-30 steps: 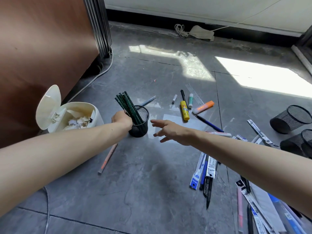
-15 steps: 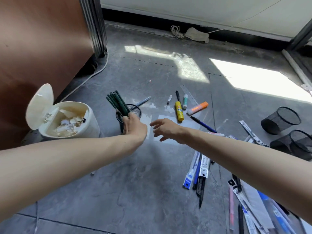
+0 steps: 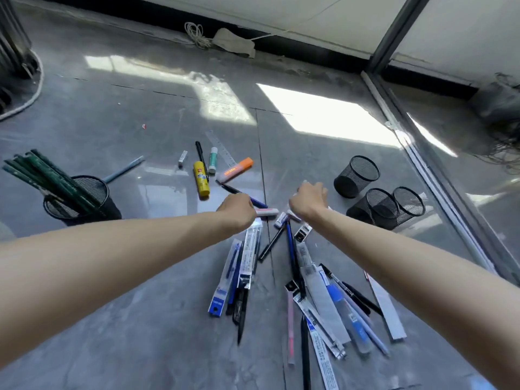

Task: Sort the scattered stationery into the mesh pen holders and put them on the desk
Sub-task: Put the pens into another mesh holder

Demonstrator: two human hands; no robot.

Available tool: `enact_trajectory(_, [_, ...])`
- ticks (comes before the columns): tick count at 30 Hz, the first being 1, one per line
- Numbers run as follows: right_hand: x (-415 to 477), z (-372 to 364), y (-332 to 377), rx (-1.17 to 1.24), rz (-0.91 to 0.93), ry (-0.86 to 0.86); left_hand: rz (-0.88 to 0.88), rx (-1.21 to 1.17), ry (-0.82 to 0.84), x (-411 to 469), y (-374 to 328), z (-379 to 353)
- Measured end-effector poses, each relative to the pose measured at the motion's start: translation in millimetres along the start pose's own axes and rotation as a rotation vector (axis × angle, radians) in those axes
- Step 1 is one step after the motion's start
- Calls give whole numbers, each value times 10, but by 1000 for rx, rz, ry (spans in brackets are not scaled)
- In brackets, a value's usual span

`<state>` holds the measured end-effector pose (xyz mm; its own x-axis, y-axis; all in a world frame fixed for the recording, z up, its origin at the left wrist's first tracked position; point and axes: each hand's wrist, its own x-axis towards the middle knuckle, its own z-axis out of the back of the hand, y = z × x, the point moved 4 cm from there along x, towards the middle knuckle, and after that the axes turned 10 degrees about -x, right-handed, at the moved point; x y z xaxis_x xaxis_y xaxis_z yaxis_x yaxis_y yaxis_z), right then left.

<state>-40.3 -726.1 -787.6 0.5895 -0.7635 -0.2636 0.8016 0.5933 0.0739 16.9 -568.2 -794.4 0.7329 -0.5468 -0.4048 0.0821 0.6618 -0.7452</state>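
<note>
1. Four holders in view: one upright on the left (image 3: 81,199), stuffed with green pencils (image 3: 47,178); three empty ones on the right (image 3: 356,175), (image 3: 378,208), (image 3: 409,202), tipped on their sides as far as I can tell.
2. Loose stationery is all on the floor (image 3: 140,319), none on a desk. Far cluster: glue stick (image 3: 201,180), orange highlighter (image 3: 235,170), black pen (image 3: 201,156), small white-green tube (image 3: 213,164), clear ruler (image 3: 222,149), blue pencil (image 3: 123,170). Near pile: packaged refills (image 3: 249,256) and loose pens, overlapping.
3. Left hand (image 3: 237,213): curled over a pale pink pen (image 3: 266,211), whose end sticks out to its right. Fingers hidden, so I can't tell if it's actually gripped.
4. Right hand (image 3: 309,201): knuckles up, curled, over the top of the near pile. Can't tell whether it holds anything.
5. Handling, my read: pens and refills are light, stiff and smooth. They'll roll on this glossy tile. Plastic sleeves are slippery and flex; a pinch at one end will let them droop.
6. Where to grab: mid-barrel for single pens, or rake several parallel ones into a bundle and clamp around the middle.
7. Mesh holders are light and rigid. Take them by the rim or wrap around the wall. A loaded one is top-heavy with long pencils leaning out, so grip low on the body.
8. Risk: pulling from a crossed pile scatters the rest.
</note>
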Motion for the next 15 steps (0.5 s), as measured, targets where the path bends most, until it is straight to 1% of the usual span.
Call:
enact_trajectory(2, [81,83,-329,-8,-168,-112,-30,1,74,76,-176,-278])
enact_trajectory(4, [124,118,-555,32,-281,-188,-51,15,118,132,-304,-479])
enact_trajectory(6, [186,102,-768,83,-346,-179,-76,43,146,203,-416,-687])
enact_trajectory(7, [207,79,-865,86,-364,-148,-89,56,157,223,-463,-767])
enact_trajectory(9, [240,22,-1066,44,-371,-73,-112,74,179,262,-533,-909])
enact_trajectory(11, [276,-14,-1212,34,-327,-16,-117,91,187,291,-568,-1001])
enact_trajectory(15, [315,57,-1367,12,-244,-33,-102,71,184,274,-554,-1019])
